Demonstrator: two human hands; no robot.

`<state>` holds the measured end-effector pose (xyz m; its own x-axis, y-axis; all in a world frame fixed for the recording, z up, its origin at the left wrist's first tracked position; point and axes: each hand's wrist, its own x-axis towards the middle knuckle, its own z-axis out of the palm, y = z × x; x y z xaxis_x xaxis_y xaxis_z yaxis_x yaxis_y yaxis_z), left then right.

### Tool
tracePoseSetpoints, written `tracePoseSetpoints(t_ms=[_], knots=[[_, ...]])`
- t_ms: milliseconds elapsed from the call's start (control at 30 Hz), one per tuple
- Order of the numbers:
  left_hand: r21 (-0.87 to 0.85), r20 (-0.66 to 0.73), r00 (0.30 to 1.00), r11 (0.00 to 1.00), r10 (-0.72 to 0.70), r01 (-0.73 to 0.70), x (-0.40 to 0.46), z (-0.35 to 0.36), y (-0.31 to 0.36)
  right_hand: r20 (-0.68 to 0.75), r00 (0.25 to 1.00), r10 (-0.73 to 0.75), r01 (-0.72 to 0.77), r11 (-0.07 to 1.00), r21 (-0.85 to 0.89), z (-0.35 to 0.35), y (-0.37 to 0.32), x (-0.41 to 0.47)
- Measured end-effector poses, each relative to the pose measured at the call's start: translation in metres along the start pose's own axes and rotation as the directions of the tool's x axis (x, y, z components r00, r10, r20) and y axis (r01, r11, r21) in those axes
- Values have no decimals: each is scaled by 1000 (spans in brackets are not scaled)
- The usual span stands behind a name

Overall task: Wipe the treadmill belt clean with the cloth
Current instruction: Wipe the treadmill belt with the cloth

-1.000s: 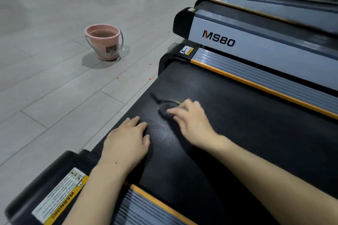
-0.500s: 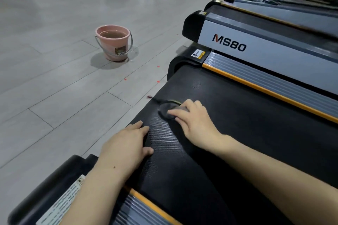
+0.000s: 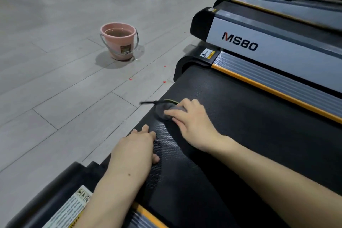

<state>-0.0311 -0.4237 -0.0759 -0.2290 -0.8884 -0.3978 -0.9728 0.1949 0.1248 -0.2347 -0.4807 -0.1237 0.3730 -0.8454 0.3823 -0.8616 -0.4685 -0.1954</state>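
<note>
Head view: small, seemingly grey cloth (image 3: 162, 110)

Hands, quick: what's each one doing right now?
Left hand: open, flat on the treadmill belt, holding nothing.
Right hand: fingers straight, pressing the dark cloth onto the belt.

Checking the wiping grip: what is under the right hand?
A dark cloth lies under the right hand, pressed on the treadmill belt. Only its front part shows; the rest is covered.
</note>
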Motion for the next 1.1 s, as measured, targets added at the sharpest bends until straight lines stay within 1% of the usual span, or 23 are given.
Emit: tracePoseSetpoints(t_ms=[67, 100, 133, 167, 233, 267, 300, 333, 400, 467, 533, 600, 633, 667, 700, 733, 767, 800, 833, 900, 1000, 1067, 1100], knots=[[3, -18, 1000, 1000, 1, -1, -2, 2, -1, 54, 996, -76, 77, 997, -2, -2, 8, 6], [2, -34, 999, 1000, 9, -9, -3, 3, -2, 37, 997, -67, 69, 996, -54, 1, 22, 19], [-7, -48, 999, 1000, 19, -20, -4, 5, -3, -16, 1000, -5, 3, 995, -101, 3, 41, 37], [-19, -57, 998, 999, 28, -30, -6, 7, -4, -72, 992, 107, -116, 984, -134, 2, 61, 56], [-40, -71, 997, 998, 37, -40, -8, 10, -5, -101, 931, 350, -362, 921, -146, 2, 91, 86], [-46, -81, 996, 998, 40, -44, -8, 10, -4, -102, 904, 414, -426, 893, -144, 6, 93, 90], [-53, -88, 995, 998, 40, -45, -8, 10, -4, -101, 895, 435, -446, 879, -168, 8, 87, 91], [-61, -88, 995, 997, 39, -44, -9, 11, -4, -96, 901, 423, -434, 881, -187, 9, 75, 86], [-76, -91, 995, 996, 31, -38, -8, 11, -4, -77, 946, 313, -322, 935, -148, 10, 41, 68], [-85, -97, 995, 996, 24, -33, -7, 11, -6, -16, 995, 96, -97, 992, -76, 12, 3, 43], [-101, -100, 995, 994, 23, -34, -6, 11, -7, 62, 996, -70, 70, 998, -2, 7, -14, 29], [-111, -109, 994, 993, 29, -41, -7, 13, -10, 88, 985, -145, 150, 988, -42, 8, 1, 35], [-123, -114, 993, 991, 32, -46, -8, 14, -11, 52, 992, -114, 118, 990, -82, 11, 19, 42], [-145, -118, 992, 988, 33, -50, -9, 16, -13, -8, 1000, -7, 6, 995, -104, 10, 36, 52], [-168, -121, 992, 984, 31, -51, -10, 17, -13, -75, 987, 143, -151, 983, -105, 9, 52, 61], [-181, -126, 992, 982, 31, -54, -10, 18, -14, -123, 952, 281, -293, 951, -99, 10, 60, 67], [-188, -132, 991, 980, 34, -58, -11, 18, -14, -132, 924, 360, -374, 922, -104, 11, 59, 67], [-193, -132, 991, 979, 36, -62, -11, 18, -14, -122, 919, 375, -389, 912, -126, 12, 50, 63], [-196, -131, 991, 978, 39, -65, -12, 18, -14, -113, 928, 356, -369, 921, -127, 10, 36, 55], [-190, -125, 991, 979, 49, -72, -15, 18, -14, -111, 956, 270, -278, 958, -66, 3, 4, 27], [-160, -144, 988, 983, 63, -86, -24, 17, -11, -30, 999, 40, -40, 999, 4, -15, -31, -36], [-124, -193, 979, 988, 69, -94, -31, 17, -4, 38, 998, -58, 59, 998, -10, -31, -20, -65], [-114, -218, 973, 989, 71, -98, -35, 17, 0, 32, 998, -52, 53, 997, -54, -38, -2, -72]])
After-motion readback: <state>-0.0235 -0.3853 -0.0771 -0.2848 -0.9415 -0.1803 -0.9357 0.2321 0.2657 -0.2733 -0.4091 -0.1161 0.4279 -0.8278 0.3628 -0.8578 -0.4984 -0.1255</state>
